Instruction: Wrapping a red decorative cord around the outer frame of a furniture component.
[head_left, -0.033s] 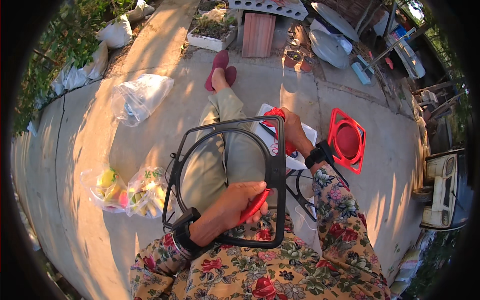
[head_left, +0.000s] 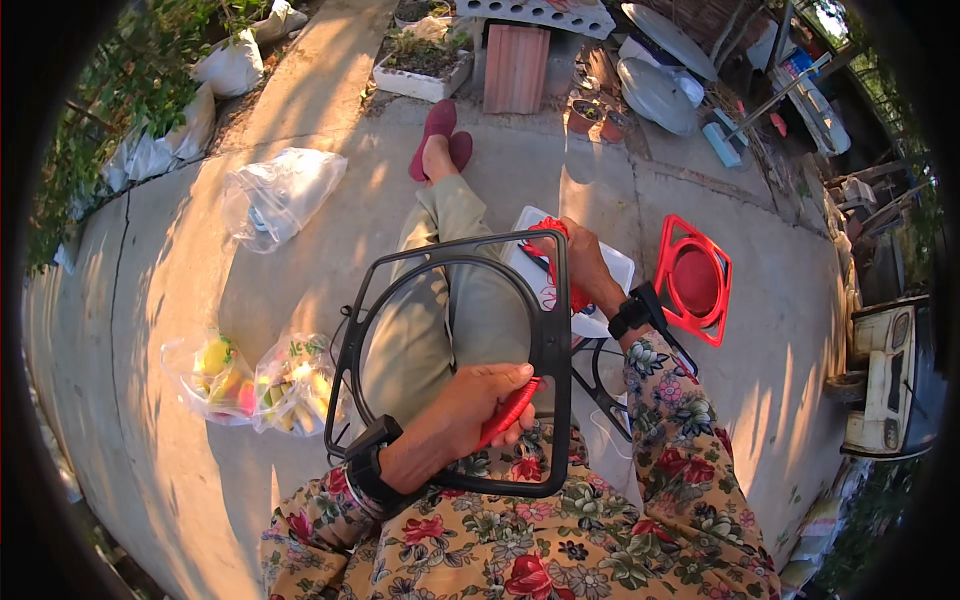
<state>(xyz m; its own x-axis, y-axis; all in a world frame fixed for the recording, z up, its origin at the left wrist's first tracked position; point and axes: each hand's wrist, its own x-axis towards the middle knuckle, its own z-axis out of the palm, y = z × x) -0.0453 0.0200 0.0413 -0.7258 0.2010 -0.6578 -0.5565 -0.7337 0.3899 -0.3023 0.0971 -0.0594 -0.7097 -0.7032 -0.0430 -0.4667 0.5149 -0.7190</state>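
Between both hands (head_left: 480,410), black frame (head_left: 553,330)

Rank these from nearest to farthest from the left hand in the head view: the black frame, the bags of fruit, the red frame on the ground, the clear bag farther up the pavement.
1. black frame, gripped by the left hand.
2. bags of fruit, to its left on the pavement.
3. red frame, to the right, beyond the right hand.
4. clear bag, up and left; close to the red frame in distance, so that order is uncertain.

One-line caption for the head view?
Seated person's left hand and right hand wind red cord onto a black frame.
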